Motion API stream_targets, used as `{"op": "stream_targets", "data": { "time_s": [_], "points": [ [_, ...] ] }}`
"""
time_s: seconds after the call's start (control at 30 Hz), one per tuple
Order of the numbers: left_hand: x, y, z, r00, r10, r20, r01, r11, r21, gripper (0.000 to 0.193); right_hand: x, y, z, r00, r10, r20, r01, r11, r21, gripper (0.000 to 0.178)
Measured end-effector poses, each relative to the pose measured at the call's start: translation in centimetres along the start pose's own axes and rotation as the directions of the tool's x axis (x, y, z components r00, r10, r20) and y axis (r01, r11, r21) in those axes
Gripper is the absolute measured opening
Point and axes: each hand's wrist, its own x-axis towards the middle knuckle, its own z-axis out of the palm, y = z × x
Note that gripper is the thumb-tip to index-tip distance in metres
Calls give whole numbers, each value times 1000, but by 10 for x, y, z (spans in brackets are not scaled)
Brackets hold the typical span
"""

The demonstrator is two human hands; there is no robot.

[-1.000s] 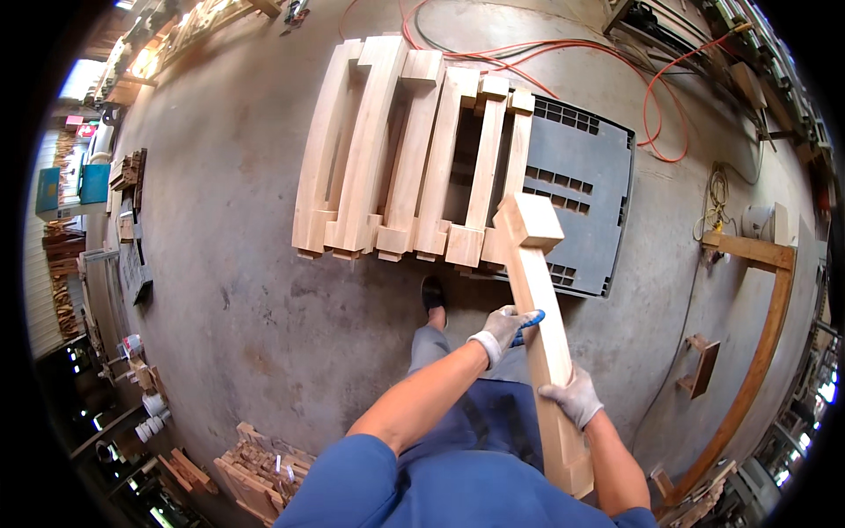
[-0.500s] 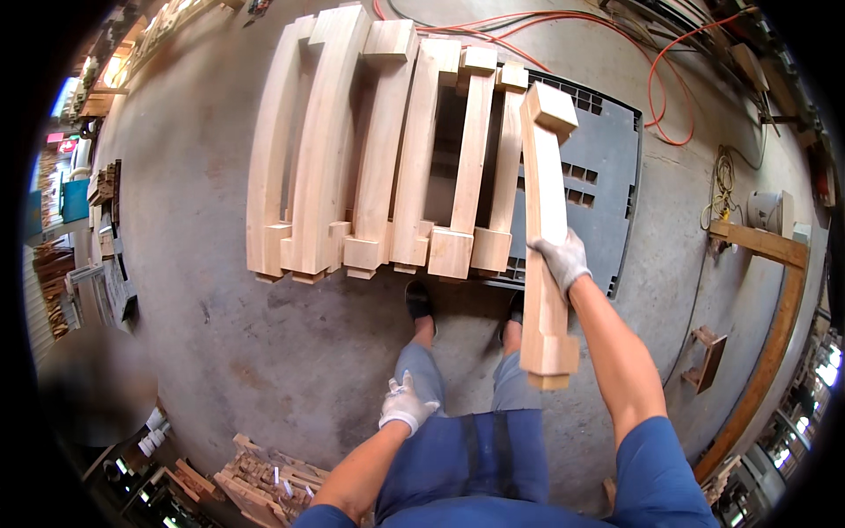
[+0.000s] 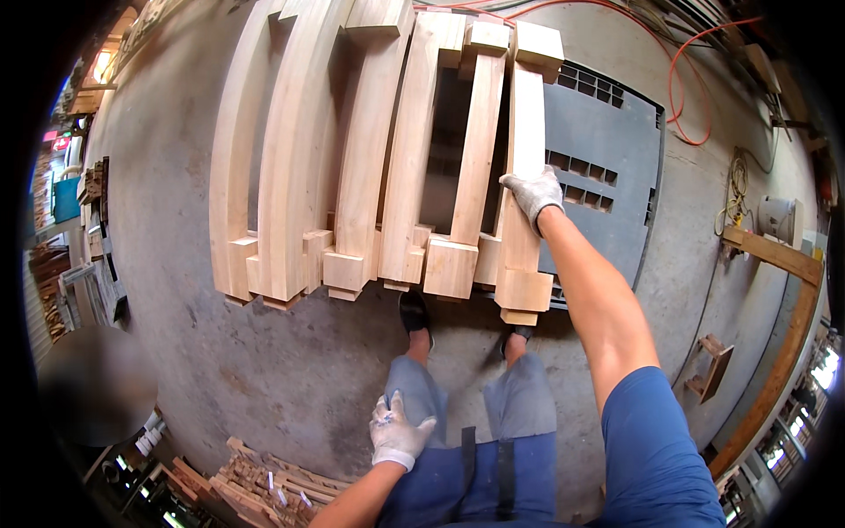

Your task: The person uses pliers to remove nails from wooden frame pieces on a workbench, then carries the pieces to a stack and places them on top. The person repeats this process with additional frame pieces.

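Note:
My right hand (image 3: 535,195), in a pale work glove, grips a light wooden beam (image 3: 525,132) around its middle. Thick blocks form both ends of this beam, and it lies over the right end of a row of similar beams. To its left stands a narrow beam (image 3: 478,154), and farther left is a wide curved beam (image 3: 299,167). Whether the held beam rests fully on what is under it, I cannot tell. My left hand (image 3: 398,431), gloved too, lies near my left thigh with its fingers apart and nothing in it.
A grey plastic pallet (image 3: 607,114) lies under the beams, its right part bare. An orange hose (image 3: 673,84) runs along the floor behind it. Wood pieces (image 3: 264,484) are stacked at the lower left. A timber frame (image 3: 783,352) stands at the right beside a white bucket (image 3: 779,216).
My right hand has carried the beam forward and left, from beside the row onto its right end. The row appears nearer now. My left hand stays by my thigh.

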Motion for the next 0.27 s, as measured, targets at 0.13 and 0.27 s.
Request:
{"op": "stream_targets", "data": {
  "time_s": [0.13,0.27],
  "points": [
    [3,-3,-2,1000,5,1,-5,1000,5,106,9,13,19,999,46,29,-47,999,11,84],
    [-1,-11,0,1000,6,-12,-6,1000,-17,106,8,12,28,989,99,112,-110,989,95,83]
  ]
}}
